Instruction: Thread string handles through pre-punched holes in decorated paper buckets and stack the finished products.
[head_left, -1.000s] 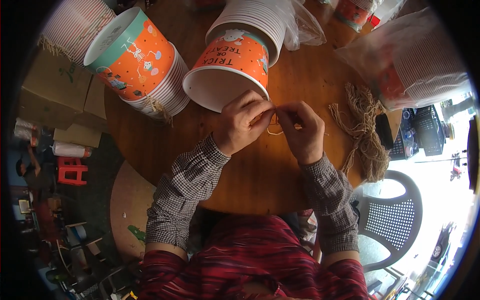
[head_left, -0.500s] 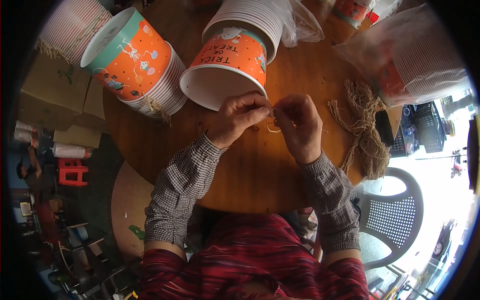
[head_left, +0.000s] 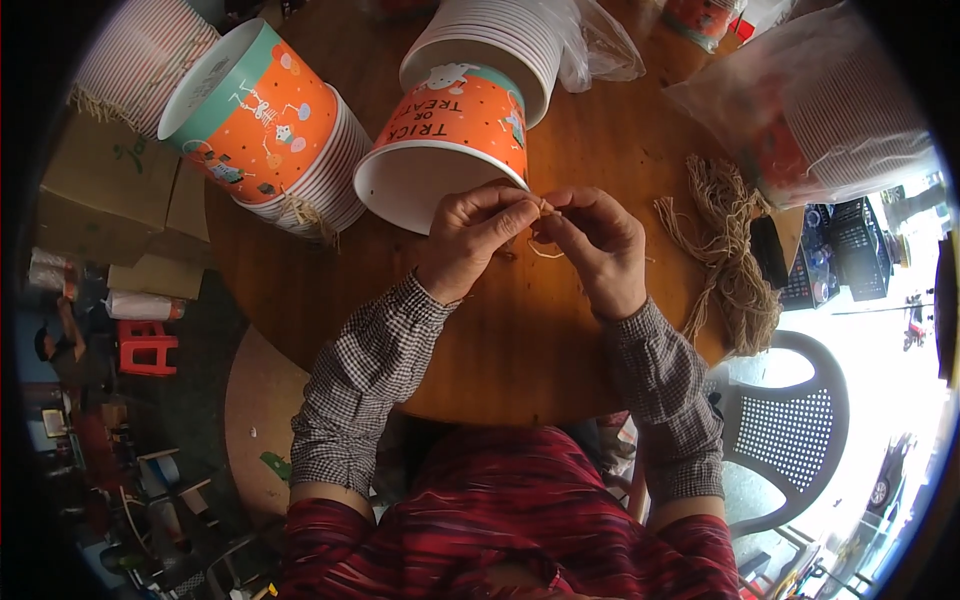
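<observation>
Tan twine [head_left: 545, 250] pinched taut between left grip [head_left: 478, 235] and right grip [head_left: 597, 245], fingertips meeting to work a knot; orange paper bucket [head_left: 445, 150] just beyond, rim within reach on worktop [head_left: 520, 350].

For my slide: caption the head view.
Both hands, left hand and right hand, pinch twine beside an orange paper bucket.
</observation>
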